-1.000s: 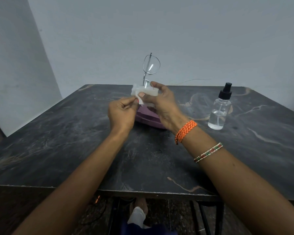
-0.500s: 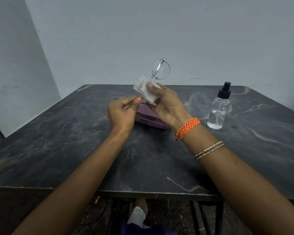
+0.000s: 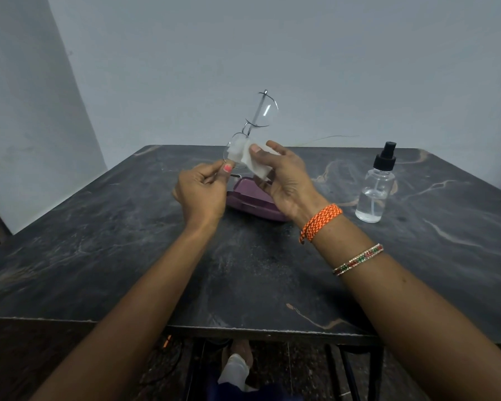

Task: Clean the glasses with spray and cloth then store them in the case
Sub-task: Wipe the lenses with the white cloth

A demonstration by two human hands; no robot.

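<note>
Glasses (image 3: pixel 253 131) tilted upright again, left hand (image 3: pixel 203 192) pinching rim, right hand (image 3: pixel 284 180) gripping white cloth (image 3: pixel 250 159) on lower lens.

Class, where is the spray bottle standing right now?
In the head view, the spray bottle stands upright on the dark table, at the right, beyond the right hand and apart from the purple case.

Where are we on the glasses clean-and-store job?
Done: apparently the spraying, since the spray bottle stands on the table, out of both hands. In hand: wiping. The left hand pinches the glasses by the lower rim, held up on end, while the right hand presses the white cloth on the lower lens. Left: the upper lens, if not yet wiped, then storing them in the purple case.
</note>
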